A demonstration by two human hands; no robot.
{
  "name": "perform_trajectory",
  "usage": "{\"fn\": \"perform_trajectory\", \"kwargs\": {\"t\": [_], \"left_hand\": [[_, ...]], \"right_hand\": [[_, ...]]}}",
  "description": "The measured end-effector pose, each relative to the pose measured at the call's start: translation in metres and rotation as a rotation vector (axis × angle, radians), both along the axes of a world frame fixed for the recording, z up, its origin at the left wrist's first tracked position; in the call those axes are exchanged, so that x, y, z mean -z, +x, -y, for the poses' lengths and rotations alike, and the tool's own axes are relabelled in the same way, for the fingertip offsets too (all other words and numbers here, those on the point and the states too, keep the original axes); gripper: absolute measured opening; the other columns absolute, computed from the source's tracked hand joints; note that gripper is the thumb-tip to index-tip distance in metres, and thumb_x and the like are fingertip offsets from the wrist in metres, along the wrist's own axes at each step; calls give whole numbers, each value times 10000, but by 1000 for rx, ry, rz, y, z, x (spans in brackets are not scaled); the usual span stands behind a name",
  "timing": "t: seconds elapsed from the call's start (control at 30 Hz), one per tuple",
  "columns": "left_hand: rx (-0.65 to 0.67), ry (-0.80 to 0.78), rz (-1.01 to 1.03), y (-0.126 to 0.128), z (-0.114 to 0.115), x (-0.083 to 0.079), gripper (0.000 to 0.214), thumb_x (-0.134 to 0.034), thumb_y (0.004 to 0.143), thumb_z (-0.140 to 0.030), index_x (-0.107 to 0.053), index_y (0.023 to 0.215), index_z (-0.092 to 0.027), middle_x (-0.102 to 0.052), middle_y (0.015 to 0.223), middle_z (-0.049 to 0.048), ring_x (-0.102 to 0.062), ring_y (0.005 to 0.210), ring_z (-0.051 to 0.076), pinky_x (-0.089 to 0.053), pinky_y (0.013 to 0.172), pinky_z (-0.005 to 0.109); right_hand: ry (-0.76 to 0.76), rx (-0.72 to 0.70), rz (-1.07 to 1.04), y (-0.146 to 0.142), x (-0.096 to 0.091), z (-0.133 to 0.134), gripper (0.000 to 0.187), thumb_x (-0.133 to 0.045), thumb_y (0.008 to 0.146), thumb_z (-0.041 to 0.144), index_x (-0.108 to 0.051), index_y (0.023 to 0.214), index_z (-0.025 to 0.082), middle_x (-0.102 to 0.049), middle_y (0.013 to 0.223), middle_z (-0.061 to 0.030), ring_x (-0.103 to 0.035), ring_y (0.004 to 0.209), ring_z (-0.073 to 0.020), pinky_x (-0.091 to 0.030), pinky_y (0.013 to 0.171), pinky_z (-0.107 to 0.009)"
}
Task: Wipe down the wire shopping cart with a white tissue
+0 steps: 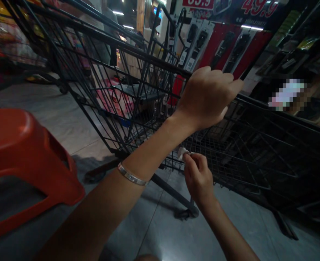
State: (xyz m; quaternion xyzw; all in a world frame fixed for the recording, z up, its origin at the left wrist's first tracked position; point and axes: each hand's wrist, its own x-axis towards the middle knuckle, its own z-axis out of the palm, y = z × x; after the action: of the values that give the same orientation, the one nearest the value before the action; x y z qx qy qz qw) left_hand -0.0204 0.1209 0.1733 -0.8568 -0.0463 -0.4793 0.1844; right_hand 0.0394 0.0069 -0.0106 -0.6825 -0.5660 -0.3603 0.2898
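My left hand (207, 96) is wrapped over the top rim bar of a black wire shopping cart (127, 72), fingers curled around the bar. A silver bangle (131, 177) sits on that forearm. Below it, my right hand (198, 177) is closed in a pinch on a small white wad, perhaps a tissue or cloth (182, 153), pressed against the lower wire grid of the cart. The cart basket tilts across the middle of the view, and something pink lies inside it.
An orange plastic stool (26, 156) stands at the left on the grey tiled floor (162, 232). Display racks with packaged goods and red price signs (225, 43) line the back right. Another cart or rack is at the far left.
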Motion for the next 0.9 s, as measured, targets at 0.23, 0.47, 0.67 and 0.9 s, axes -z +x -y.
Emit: {"fn": "perform_trajectory", "kwargs": {"t": [0.23,0.47,0.67,0.9], "left_hand": [[-6,-6,-2,0,-1,0,272,-392,846,-137,-593,1010,-220,-652,918,51,-582,1021,235,-395,816,407],[-6,8,18,1,-3,0,256,-415,835,-154,-593,1002,-230,-653,906,47,-584,1011,238,-401,808,410],[-3,5,31,2,-3,0,259,-430,820,-147,-592,1002,-234,-655,899,47,-585,1000,239,-402,795,411],[-1,-5,13,1,-2,1,255,-436,824,-156,-593,1010,-233,-652,912,46,-581,1014,242,-396,804,412]], "right_hand": [[-56,14,44,0,22,7,308,-388,914,121,-617,1109,183,-589,950,-84,-569,743,-146,-464,607,-240],[-89,25,72,-3,18,10,261,-390,934,133,-644,970,175,-607,880,-60,-559,693,-125,-432,583,-216],[-179,27,109,5,34,23,277,-382,918,101,-648,962,161,-596,846,-67,-570,698,-141,-461,580,-228],[-256,75,12,-4,33,28,248,-409,838,42,-624,830,166,-575,828,-62,-556,629,-129,-444,526,-223]]}}
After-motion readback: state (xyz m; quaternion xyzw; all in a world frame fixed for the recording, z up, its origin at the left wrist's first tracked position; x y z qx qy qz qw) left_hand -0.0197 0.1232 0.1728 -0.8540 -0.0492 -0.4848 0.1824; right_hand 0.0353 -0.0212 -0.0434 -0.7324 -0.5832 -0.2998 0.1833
